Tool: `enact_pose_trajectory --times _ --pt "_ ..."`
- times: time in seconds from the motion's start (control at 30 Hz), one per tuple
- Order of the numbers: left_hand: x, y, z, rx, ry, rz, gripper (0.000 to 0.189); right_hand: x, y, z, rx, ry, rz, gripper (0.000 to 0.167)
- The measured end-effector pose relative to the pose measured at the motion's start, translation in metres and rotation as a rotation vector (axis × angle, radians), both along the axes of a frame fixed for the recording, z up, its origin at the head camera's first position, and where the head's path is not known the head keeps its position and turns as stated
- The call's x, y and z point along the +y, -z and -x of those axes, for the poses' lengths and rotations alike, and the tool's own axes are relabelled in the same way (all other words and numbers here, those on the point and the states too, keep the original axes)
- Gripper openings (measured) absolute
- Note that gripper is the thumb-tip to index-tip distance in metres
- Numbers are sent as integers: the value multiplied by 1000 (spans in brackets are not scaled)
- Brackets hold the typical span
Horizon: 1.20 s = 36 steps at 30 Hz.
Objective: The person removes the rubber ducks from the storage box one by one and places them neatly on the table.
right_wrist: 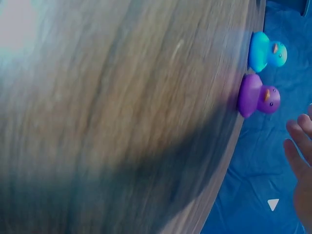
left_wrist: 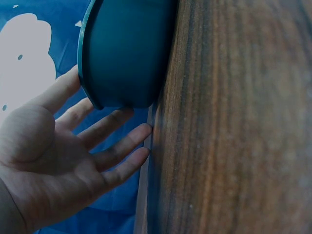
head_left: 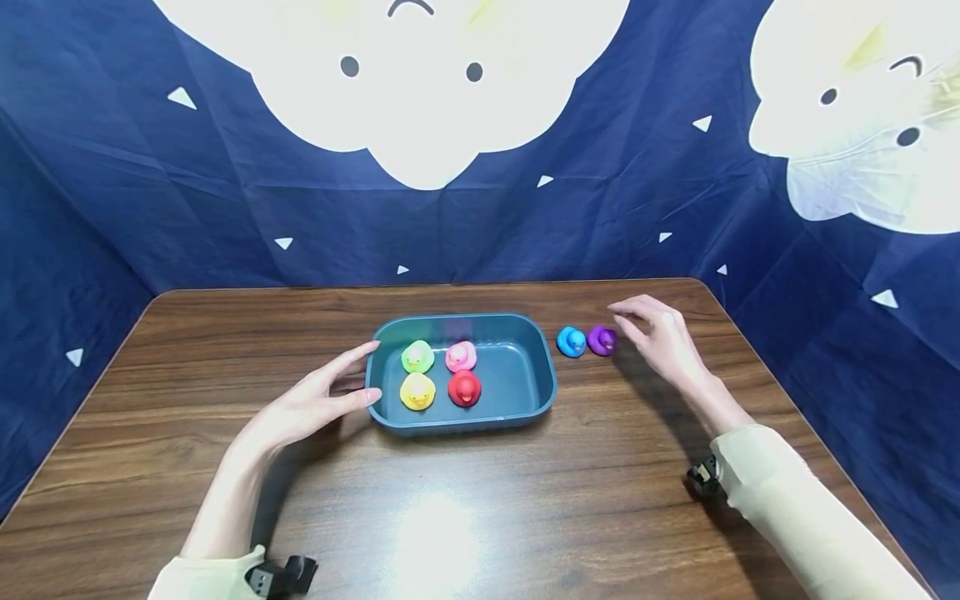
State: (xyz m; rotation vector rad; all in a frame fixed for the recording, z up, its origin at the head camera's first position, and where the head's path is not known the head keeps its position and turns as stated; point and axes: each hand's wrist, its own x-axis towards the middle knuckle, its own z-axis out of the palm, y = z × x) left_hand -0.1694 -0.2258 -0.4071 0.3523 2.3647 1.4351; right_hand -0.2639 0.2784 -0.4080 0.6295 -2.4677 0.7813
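Observation:
A dark teal rectangular tub (head_left: 517, 375) holds a green rubber duck (head_left: 417, 357), a pink duck (head_left: 461, 357), a yellow duck (head_left: 417, 392) and a red duck (head_left: 465, 388), all toward its left side. At its left end rests my left hand (head_left: 303, 408), thumb and fingertips spread along the rim and the outer wall (left_wrist: 126, 58). To the right of the tub, a blue duck (head_left: 572, 342) and a purple duck (head_left: 602, 340) sit side by side on the table. My right hand (head_left: 660, 337) hovers just right of the purple duck, fingers loosely bent and holding nothing.
The wooden table (head_left: 600, 500) runs back to a dark blue cloth (head_left: 450, 233) printed with white clouds and triangles. Small black devices (head_left: 705, 477) are strapped at both wrists. A bright glare spot lies in front of the tub.

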Motion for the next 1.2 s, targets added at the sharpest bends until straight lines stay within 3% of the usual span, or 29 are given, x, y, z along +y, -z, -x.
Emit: enact_pose_trajectory --times 0.33,1.2 --pt "0 -1 1 3 3 4 78 -24 -6 -3 55 -50 63 18" --pt "1 -2 -2 11 4 14 79 -109 -24 -19 -17 -300 83 19"
